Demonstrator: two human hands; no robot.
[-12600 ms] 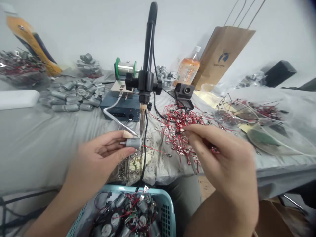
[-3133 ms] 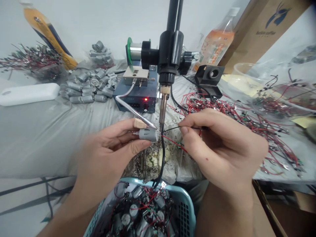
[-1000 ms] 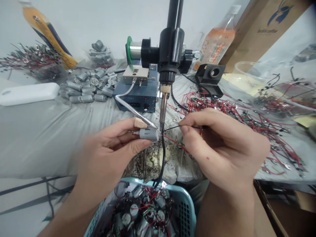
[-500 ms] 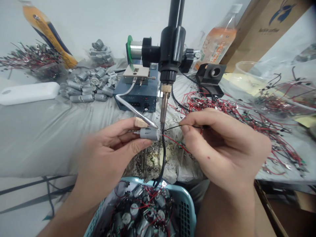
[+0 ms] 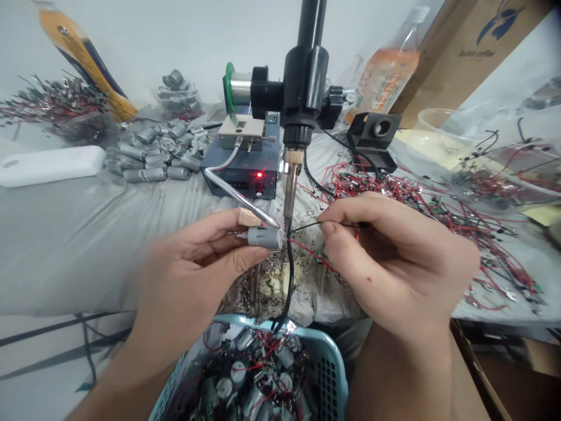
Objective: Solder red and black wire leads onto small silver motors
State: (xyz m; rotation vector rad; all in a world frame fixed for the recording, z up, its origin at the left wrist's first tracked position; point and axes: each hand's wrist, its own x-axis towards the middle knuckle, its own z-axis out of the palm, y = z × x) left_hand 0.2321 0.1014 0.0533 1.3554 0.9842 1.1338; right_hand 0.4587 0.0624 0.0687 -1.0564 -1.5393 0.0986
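Observation:
My left hand (image 5: 210,251) grips a small grey electric motor (image 5: 264,238) between thumb and fingers, its terminal end facing right. A tan wrap covers one of that hand's fingertips. My right hand (image 5: 390,263) pinches a thin black wire (image 5: 307,225) whose far end reaches the motor's terminal end. A red wire (image 5: 311,252) also runs from that end toward my right hand. Just above the terminals stands the tip of a soldering iron (image 5: 290,190), pointing down. The metal solder feed tube (image 5: 245,199) ends beside the same spot. Whether the tip touches the terminal I cannot tell.
Below sits a light blue basket (image 5: 335,356) full of wired motors. Behind stands a solder feeder box (image 5: 245,178) with a solder spool (image 5: 241,88). Loose motors (image 5: 153,152) lie left; red and black wires (image 5: 394,184) are heaped right. Bottles and a power bank-like white case (image 5: 52,165) stand around.
A red light has come on at the front of the solder feeder box. Both hands, the motor and the wires stay almost in place.

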